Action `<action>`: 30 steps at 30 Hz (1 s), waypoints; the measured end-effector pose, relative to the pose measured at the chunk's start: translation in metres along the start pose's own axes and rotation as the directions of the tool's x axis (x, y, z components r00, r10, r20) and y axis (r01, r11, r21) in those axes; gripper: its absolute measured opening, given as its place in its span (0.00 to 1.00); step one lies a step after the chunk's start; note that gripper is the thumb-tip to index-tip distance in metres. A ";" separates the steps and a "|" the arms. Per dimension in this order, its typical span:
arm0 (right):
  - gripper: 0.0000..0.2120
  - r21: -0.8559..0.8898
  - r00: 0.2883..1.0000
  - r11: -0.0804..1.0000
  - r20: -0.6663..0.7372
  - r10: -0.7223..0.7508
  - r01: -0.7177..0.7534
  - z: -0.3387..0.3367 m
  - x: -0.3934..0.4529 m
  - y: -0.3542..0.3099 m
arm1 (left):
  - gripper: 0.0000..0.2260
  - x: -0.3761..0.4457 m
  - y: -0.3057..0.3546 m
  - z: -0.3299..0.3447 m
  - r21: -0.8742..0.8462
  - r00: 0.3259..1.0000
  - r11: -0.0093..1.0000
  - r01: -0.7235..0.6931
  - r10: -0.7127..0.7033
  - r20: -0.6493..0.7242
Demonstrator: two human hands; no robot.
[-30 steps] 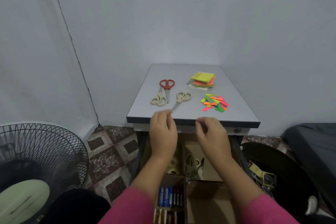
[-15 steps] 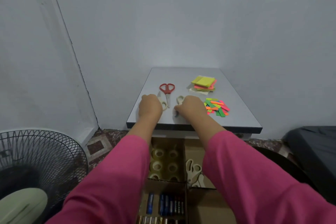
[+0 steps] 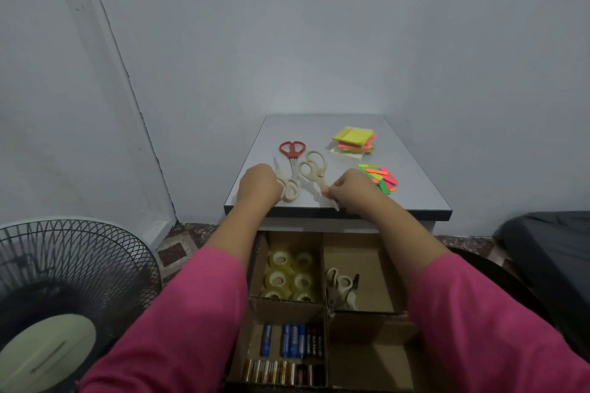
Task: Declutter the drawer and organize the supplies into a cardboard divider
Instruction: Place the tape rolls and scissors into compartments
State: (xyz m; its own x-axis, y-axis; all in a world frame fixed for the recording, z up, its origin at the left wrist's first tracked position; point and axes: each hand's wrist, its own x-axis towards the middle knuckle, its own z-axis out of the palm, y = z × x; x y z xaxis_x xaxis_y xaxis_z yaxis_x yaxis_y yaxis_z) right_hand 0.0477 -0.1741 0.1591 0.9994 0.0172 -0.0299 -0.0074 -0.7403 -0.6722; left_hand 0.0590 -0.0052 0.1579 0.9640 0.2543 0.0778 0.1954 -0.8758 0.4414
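Pale grey walls meet in a corner behind a smooth grey table (image 3: 322, 128) at centre frame. Left hand (image 3: 259, 183) curls onto the looped handles of cream plastic scissors (image 3: 289, 190); right hand (image 3: 352, 188) pinches the blade end of a second cream pair (image 3: 313, 167), tip poking out below the fingers. Red-handled scissors (image 3: 292, 150) lie between them. Neon sticky notes (image 3: 354, 139) and paper strips (image 3: 381, 177) sit right. Below, the brown cardboard divider (image 3: 325, 316) holds glossy tape rolls (image 3: 287, 277), batteries (image 3: 290, 340) and more scissors (image 3: 340, 289); pink sleeves hide its sides, and how many pairs lie there is unclear.
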 end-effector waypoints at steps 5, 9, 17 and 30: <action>0.11 0.216 0.986 0.969 0.081 -0.145 0.125 -0.017 -0.054 0.041 | 0.06 -0.057 -0.002 0.020 -0.251 0.961 0.935 -0.252 0.211 -0.177; 0.08 0.221 0.970 0.974 0.221 -0.100 0.050 -0.013 -0.084 0.089 | 0.04 -0.100 -0.020 0.061 -0.312 0.885 0.830 -0.462 0.405 -0.232; 0.05 0.063 0.930 0.991 0.358 0.090 -0.120 0.011 -0.083 0.133 | 0.05 -0.114 -0.042 0.119 -0.188 0.854 0.833 -0.520 0.506 -0.118; 0.09 -0.373 0.873 0.898 0.327 0.362 -0.233 0.023 -0.061 0.137 | 0.06 -0.116 -0.037 0.121 -0.097 0.798 0.795 -0.599 0.582 -0.157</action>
State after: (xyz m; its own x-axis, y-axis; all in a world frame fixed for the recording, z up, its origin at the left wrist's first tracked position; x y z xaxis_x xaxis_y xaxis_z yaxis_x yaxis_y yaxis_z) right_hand -0.0149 -0.2609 0.0520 0.8588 -0.0333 -0.5111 -0.2264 -0.9198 -0.3204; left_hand -0.0387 -0.0522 0.0248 0.8546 -0.2427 0.4590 -0.4397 -0.8085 0.3911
